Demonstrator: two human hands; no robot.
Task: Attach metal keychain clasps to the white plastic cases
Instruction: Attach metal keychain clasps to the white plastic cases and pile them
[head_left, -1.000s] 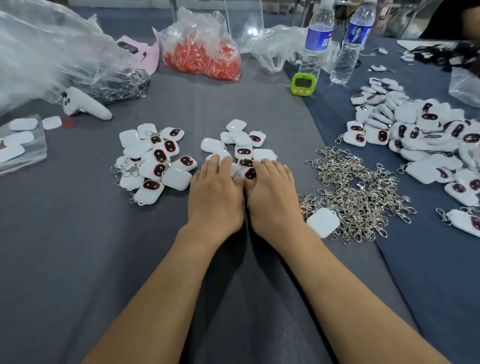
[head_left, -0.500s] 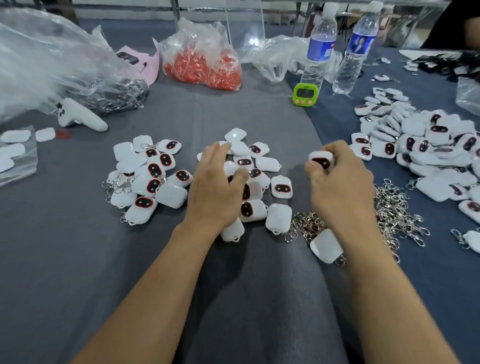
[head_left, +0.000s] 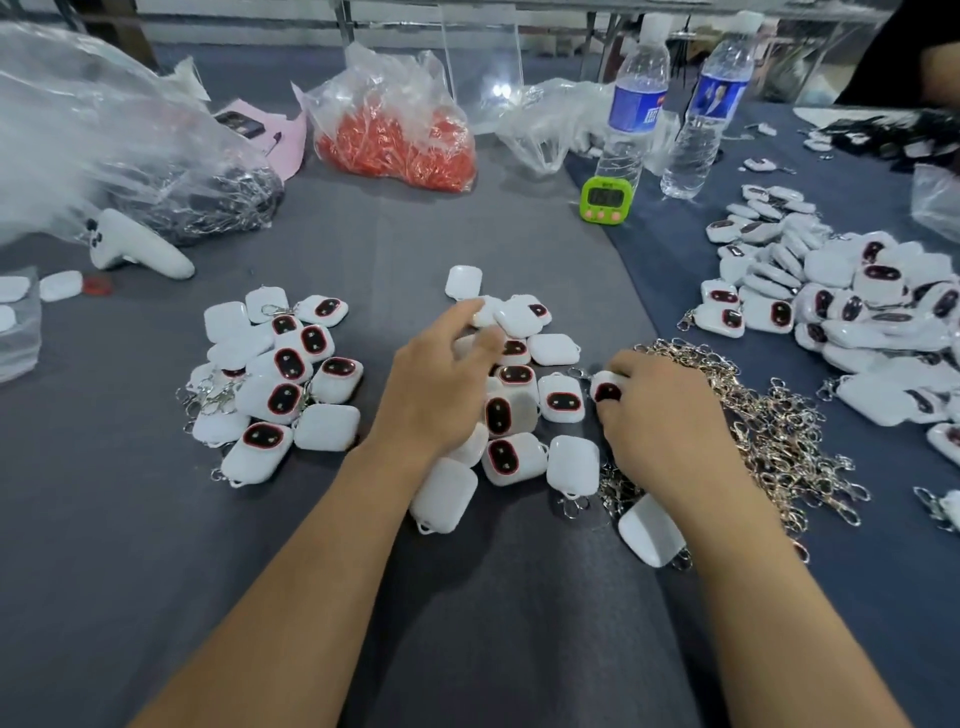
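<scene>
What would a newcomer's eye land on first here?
Both hands are mid-table in a cluster of white cases: the left hand reaches over it, and the right hand pinches one case. A glinting heap of metal clasps lies to their right, and a bag of orange-red pieces sits farther back.

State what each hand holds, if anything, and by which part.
The right hand pinches one white case by its edges, dark face showing. The left hand lies spread over the middle pile, gripping nothing visible.
</scene>
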